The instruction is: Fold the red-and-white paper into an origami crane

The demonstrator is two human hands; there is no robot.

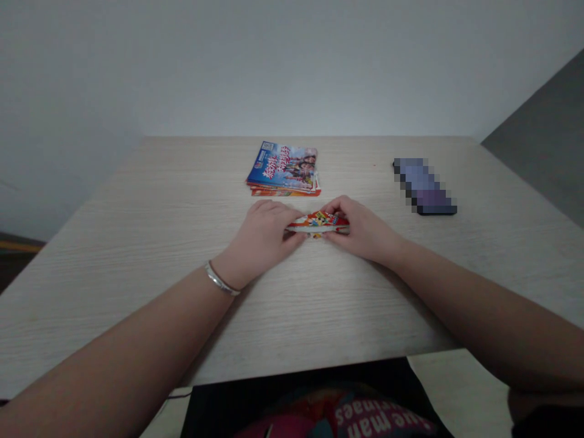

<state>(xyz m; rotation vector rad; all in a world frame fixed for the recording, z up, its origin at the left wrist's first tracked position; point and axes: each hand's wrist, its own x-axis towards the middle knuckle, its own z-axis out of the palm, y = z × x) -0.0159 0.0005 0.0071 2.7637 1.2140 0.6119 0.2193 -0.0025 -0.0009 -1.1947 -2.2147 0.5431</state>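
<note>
A small folded piece of colourful printed paper (pixel 318 222), red, yellow and white, is held low over the table between both hands. My left hand (pixel 269 231) pinches its left end, thumb on the near side and fingers at the far side. At the right end my right hand (pixel 358 228) grips it in the same way, with the fingers bent. A pale edge shows along the paper's near side. The ends of the paper are hidden under the fingers.
Beyond the hands lies a stack of printed leaflets (pixel 285 167), the top one blue with castle artwork. To the right, a phone with a pixelated screen (pixel 424 185) lies on the light wooden table (pixel 159 231). A white wall (pixel 292 67) rises behind the table.
</note>
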